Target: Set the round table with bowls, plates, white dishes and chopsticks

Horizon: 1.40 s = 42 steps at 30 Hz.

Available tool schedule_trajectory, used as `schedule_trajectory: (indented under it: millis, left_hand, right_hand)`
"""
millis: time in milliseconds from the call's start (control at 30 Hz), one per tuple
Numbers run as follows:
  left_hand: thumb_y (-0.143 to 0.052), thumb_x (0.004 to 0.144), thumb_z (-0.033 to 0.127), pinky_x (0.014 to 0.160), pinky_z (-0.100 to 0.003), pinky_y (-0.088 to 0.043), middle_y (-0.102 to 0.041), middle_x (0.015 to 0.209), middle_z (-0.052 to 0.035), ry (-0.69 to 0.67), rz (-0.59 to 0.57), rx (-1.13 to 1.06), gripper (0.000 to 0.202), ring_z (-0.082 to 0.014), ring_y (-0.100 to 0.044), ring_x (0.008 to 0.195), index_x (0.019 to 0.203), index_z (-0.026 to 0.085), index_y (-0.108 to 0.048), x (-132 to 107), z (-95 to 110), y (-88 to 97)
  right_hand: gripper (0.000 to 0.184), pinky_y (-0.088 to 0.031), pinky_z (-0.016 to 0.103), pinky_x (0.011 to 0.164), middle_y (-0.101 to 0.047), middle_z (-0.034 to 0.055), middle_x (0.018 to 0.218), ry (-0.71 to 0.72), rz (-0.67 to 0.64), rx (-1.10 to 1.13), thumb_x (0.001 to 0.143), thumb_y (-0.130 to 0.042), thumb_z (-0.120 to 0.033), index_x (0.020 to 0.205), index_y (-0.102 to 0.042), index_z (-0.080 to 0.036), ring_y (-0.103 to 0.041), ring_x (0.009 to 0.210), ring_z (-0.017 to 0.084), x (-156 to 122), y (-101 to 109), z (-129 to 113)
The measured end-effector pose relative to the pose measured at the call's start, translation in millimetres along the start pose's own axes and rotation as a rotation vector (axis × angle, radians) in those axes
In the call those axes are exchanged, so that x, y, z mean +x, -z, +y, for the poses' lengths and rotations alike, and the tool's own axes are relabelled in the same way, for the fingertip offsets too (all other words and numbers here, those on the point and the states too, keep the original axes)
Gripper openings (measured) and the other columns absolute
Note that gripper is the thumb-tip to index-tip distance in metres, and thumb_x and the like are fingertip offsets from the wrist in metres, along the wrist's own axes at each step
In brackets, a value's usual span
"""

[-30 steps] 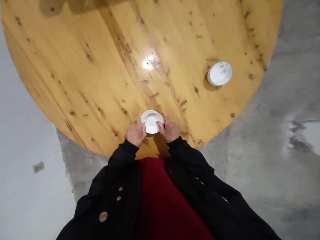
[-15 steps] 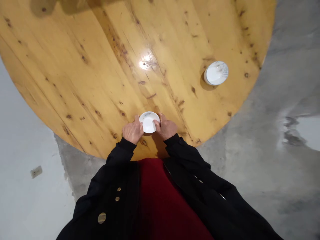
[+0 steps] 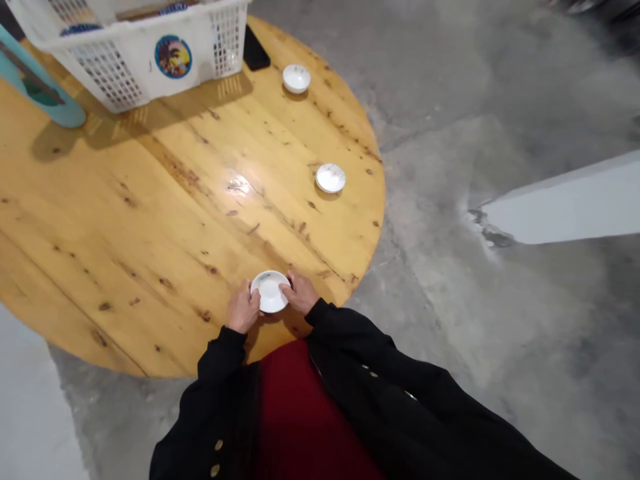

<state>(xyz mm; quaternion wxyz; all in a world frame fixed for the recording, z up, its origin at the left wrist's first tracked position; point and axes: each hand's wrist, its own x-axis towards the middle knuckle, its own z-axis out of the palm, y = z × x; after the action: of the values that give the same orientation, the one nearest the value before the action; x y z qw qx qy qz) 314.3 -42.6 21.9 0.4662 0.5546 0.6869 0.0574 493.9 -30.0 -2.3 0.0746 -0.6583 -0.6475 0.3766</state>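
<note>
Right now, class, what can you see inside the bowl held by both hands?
Inside the bowl: its white inner surface, with a small dark mark toward the far side. The left hand and right hand hide parts of its sides.

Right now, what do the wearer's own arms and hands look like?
The left sleeve and right sleeve are long, black and plain, ending at the wrists. They belong to an open black jacket with round gold-coloured buttons, over a dark red top. The left hand and right hand are ungloved.
</note>
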Motion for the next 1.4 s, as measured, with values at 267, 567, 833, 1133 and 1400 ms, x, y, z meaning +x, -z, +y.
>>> schedule_trajectory:
  millis: [267, 567, 833, 1133, 1400]
  left_hand:
    - [-0.039, 0.096, 0.022, 0.07, -0.028, -0.044, -0.067, 0.086, -0.0057, -0.144, -0.162, 0.116, 0.011, -0.0207, -0.066, 0.082, 0.094, 0.021, -0.05, -48.3, -6.2, -49.4]
    - [-0.032, 0.1, 0.024, 0.077, -0.03, -0.043, -0.071, 0.097, -0.0098, -0.122, -0.138, 0.254, 0.023, -0.0227, -0.067, 0.091, 0.103, 0.018, -0.054, -87.7, 33.6, -80.8]
    - [-0.033, 0.098, 0.024, 0.071, -0.026, -0.042, -0.071, 0.089, -0.005, -0.144, -0.14, 0.271, 0.021, -0.0194, -0.069, 0.083, 0.097, 0.021, -0.055, -103.6, 143.6, -201.3]
    - [-0.036, 0.096, 0.031, 0.075, -0.031, -0.043, -0.073, 0.103, -0.0094, -0.311, -0.241, 0.405, 0.025, -0.0268, -0.07, 0.097, 0.101, 0.021, -0.058, -106.3, 262.0, -309.4]
    - [-0.036, 0.096, 0.036, 0.073, -0.031, -0.044, -0.074, 0.097, -0.0066, -0.246, -0.162, 0.306, 0.027, -0.0258, -0.071, 0.092, 0.096, 0.023, -0.059, -76.1, 290.0, -316.8]
  right_hand:
    - [0.011, -0.038, 0.024, 0.048, -0.056, -0.0026, 0.059, -0.16, 0.062, 0.325, 0.087, -0.046, -0.033, 0.084, -0.048, -0.023, -0.057, 0.051, 0.015, -103.8, -24.3, 38.9]
    - [0.017, -0.04, 0.025, 0.047, -0.057, 0.0001, 0.057, 0.016, 0.062, 0.386, 0.086, -0.043, -0.034, 0.073, -0.047, -0.023, -0.058, 0.051, 0.016, -130.2, 7.9, 74.4]
    - [0.028, -0.036, 0.023, 0.035, -0.054, -0.0031, 0.053, -0.065, 0.077, 0.588, 0.082, -0.048, -0.049, 0.081, -0.054, -0.022, -0.052, 0.038, 0.014, -181.8, 83.0, 207.3]
    - [0.043, -0.045, 0.026, 0.035, -0.055, -0.0015, 0.052, -0.207, 0.199, 0.666, 0.075, -0.054, -0.062, 0.084, -0.057, -0.02, -0.056, 0.04, 0.017, -242.5, 171.4, 328.2]
    - [0.042, -0.051, 0.028, 0.038, -0.057, -0.0005, 0.059, -0.175, 0.133, 0.723, 0.076, -0.056, -0.058, 0.089, -0.059, -0.018, -0.057, 0.045, 0.017, -201.1, 202.1, 352.9]
